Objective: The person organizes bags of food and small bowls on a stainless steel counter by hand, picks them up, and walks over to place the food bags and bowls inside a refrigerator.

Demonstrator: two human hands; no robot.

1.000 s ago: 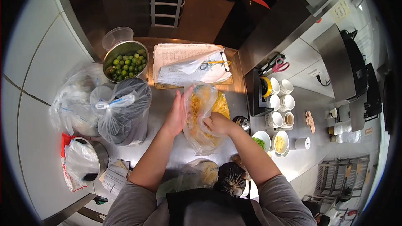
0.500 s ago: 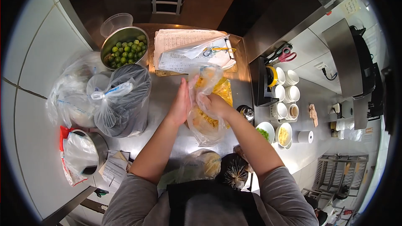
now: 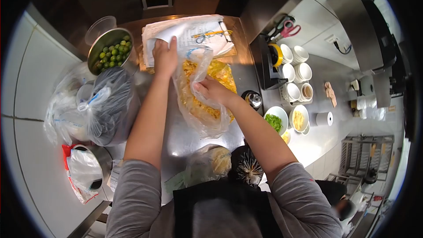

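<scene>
A clear plastic bag (image 3: 200,125) with yellow, shredded-looking food inside lies on the steel counter in front of me. My right hand (image 3: 213,91) is closed on the bag's loose plastic at its right side, thumb toward the bag's middle. Beyond the bag's upper left, my left hand (image 3: 165,57) is over the near edge of the papers (image 3: 185,33), thumb apart from its fingers. Another flat bag of yellow food (image 3: 224,74) is partly hidden behind the first. Blue and yellow rubber bands (image 3: 207,36) rest on the clipboard.
Left are a steel pot of green limes (image 3: 115,55), large tied plastic bags (image 3: 105,110) and another pot (image 3: 102,163). On the right stand stacked white bowls (image 3: 303,71), chopped greens (image 3: 274,122), a dark-topped jar (image 3: 252,99) and scissors (image 3: 291,28). Wrapped bundles (image 3: 211,161) lie close to me.
My left hand has left the bag's side and moved up and left to the papers. My right hand remains at the bag, whose plastic is spread wider. The camera view has shifted.
</scene>
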